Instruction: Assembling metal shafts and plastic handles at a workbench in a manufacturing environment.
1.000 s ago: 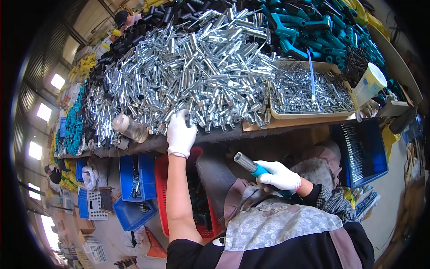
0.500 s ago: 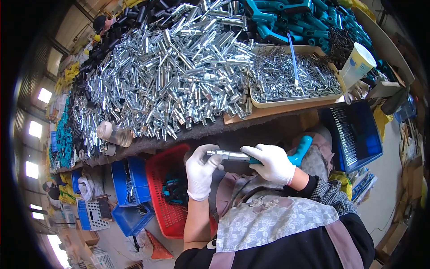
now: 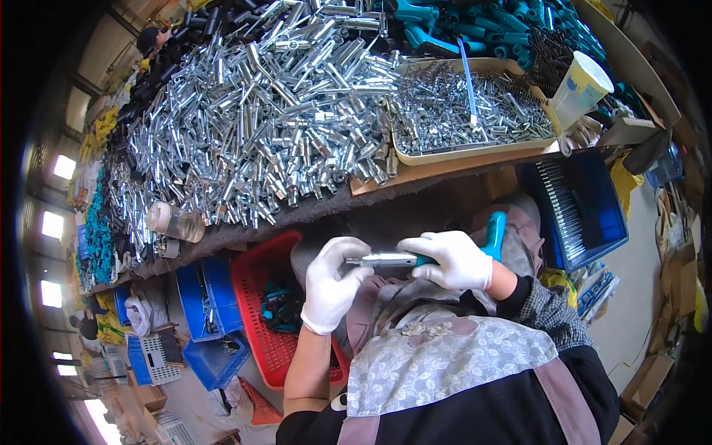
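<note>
A tool with a bent teal handle [image 3: 495, 236] and a shiny metal barrel [image 3: 391, 259] lies level across my lap. My right hand [image 3: 454, 261], in a white glove, is wrapped round the teal part behind the barrel. At the barrel's left end is my gloved left hand [image 3: 331, 288], its thumb and fingers curled round the thin tip. The fingers partly cover that tip, so any small part between them cannot be made out.
On the bench ahead lie a heap of metal tubes [image 3: 252, 119], a tray [image 3: 475, 154] of small parts and springs, teal handles [image 3: 512, 33], a paper cup [image 3: 582, 89] and a jar [image 3: 176, 221]. Below stand a red basket [image 3: 248, 311] and blue bins [image 3: 612, 222].
The whole view has shifted slightly, so the bench appears farther left and up. My left fingers have moved about the barrel's tip, while my right hand keeps its grip.
</note>
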A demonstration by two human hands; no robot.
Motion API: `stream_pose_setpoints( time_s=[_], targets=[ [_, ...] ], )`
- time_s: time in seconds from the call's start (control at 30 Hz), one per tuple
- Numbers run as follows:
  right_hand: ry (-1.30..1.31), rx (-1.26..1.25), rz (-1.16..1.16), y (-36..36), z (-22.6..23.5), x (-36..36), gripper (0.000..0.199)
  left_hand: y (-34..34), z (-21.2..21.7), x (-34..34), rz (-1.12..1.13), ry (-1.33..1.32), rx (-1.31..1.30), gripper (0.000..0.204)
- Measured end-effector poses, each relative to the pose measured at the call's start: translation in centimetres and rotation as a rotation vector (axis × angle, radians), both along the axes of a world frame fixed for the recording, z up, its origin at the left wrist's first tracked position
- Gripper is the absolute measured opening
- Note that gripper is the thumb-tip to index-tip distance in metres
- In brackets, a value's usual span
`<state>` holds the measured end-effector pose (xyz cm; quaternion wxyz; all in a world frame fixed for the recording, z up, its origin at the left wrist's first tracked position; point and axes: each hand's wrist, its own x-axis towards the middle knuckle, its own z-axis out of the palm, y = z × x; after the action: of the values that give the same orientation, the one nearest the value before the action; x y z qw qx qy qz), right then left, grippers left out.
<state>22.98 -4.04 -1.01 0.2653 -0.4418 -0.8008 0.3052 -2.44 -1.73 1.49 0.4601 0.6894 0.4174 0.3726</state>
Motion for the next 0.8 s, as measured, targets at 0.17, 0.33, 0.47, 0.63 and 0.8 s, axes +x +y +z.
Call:
stream_pose_setpoints(
  time_s=[0.17, 0.33, 0.47, 0.63, 0.8],
  targets=[
    [0.190, -0.274, 0.114, 0.0, -1.1, 0.4, 0.044, -0.2, 1.1, 0.1, -0.169, 0.105, 0.280, 0.035],
    [-0.016, -0.066, -0.018, -0.2, -0.3, -0.5, 0.042, 0.0, 1.0, -0.4, -0.004, 0.220, -0.280, 0.031],
    [0.009, -0.047, 0.004, -0.1, -0.8, 0.1, 0.043, -0.1, 0.4, 0.0, -0.273, 0.237, 0.452, 0.024],
    [-0.047, 0.017, -0.031, -0.4, -0.7, 0.0, 0.041, -0.6, 0.4, -0.3, 0.089, 0.189, -0.220, 0.037],
    [-0.039, 0.015, 0.012, -0.3, -0.7, 0.1, 0.041, -0.3, 0.6, -0.1, -0.240, 0.266, 0.602, 0.028]
  ],
)
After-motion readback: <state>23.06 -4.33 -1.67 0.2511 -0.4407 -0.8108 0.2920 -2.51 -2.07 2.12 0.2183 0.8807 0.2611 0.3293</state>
